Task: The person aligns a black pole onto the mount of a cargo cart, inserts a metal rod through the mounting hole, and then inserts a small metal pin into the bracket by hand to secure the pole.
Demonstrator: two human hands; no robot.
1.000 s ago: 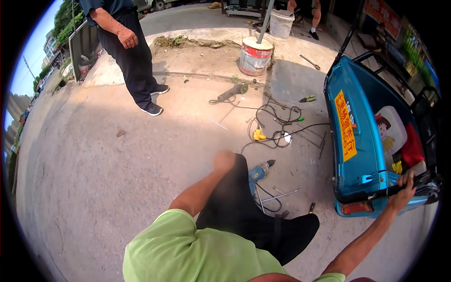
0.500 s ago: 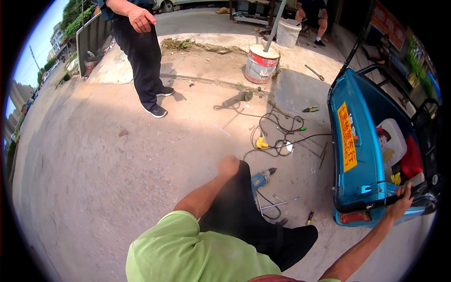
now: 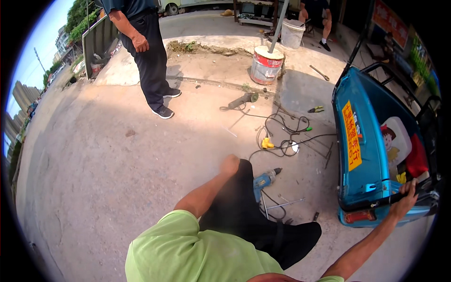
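Note:
My right hand (image 3: 405, 201) grips the black rail (image 3: 371, 205) along the rear edge of a blue cargo box (image 3: 345, 171) on the right. Near the middle, my left hand (image 3: 229, 165) lies against my bent knee in dark trousers (image 3: 244, 188); its fingers curl down out of sight. Beside that knee, a blue power drill (image 3: 266, 180) rests on the ground with its black chuck pointing away from me. Thin metal rods (image 3: 287, 203) and a dark cable lie just beyond my leg.
Farther out lie an angle grinder (image 3: 242, 101), tangled black cables (image 3: 282, 129), a yellow plug (image 3: 267, 143) and pliers (image 3: 316, 109). A bucket holding a pole (image 3: 266, 68) and a white bucket (image 3: 292, 35) stand behind. One person (image 3: 150, 61) stands ahead; another sits at the back.
The standing person's raised hand has dropped to their side. My view has shifted slightly, and my knee now covers most of a small yellow-black tool. Both my hands keep their places.

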